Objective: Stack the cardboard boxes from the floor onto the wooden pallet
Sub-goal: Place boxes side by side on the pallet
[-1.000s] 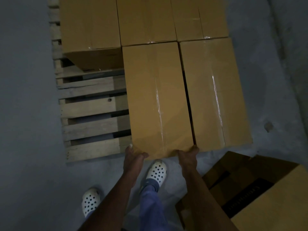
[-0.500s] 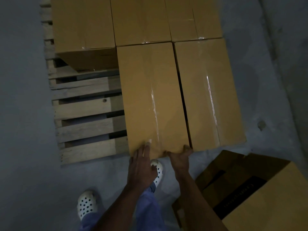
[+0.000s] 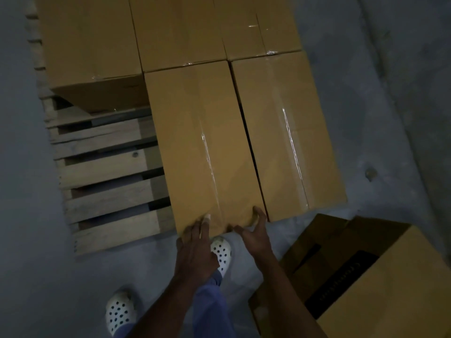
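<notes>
A long taped cardboard box (image 3: 207,142) lies on the wooden pallet (image 3: 107,181), in the middle of the near row. My left hand (image 3: 195,250) rests flat on its near top edge with straight fingers. My right hand (image 3: 253,232) presses the box's near right corner, fingers spread. Another long box (image 3: 290,132) lies beside it on the right, a thin gap between them. Three more boxes (image 3: 180,30) fill the far row.
The pallet's bare slats show at the near left. An opened cardboard box (image 3: 380,281) with dark flaps sits on the grey concrete floor (image 3: 36,264) at the lower right, close to my right arm. My feet in white perforated clogs stand before the pallet.
My hands have left the box's bottom edge. The left came up onto its near top edge, the right to its near right corner. The box sits a little further onto the pallet.
</notes>
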### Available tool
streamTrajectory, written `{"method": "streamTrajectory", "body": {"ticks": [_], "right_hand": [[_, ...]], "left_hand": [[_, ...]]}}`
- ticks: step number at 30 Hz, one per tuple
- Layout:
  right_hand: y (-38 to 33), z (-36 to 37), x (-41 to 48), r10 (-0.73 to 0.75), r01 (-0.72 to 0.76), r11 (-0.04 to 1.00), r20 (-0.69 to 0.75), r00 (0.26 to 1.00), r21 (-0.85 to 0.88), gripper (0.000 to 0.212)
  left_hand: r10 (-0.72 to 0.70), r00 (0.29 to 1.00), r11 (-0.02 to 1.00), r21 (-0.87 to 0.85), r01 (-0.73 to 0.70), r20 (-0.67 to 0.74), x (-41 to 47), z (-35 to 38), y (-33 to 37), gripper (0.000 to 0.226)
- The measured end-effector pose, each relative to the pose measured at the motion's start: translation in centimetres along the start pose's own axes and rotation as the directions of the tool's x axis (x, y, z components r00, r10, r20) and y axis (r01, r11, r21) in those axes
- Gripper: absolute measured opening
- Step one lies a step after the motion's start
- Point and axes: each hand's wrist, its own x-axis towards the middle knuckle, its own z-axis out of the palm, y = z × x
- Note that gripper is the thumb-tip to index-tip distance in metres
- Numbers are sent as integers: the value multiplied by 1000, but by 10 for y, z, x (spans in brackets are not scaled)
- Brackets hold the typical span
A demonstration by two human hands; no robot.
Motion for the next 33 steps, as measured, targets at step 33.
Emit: {"method": "streamTrajectory", "body": {"ticks": [33], "right_hand": [[-38, -132, 76, 154, -222, 973, -537, 830, -63, 100]], "left_hand": [[141, 990, 989, -46, -141, 8, 65, -66, 106, 95]]}}
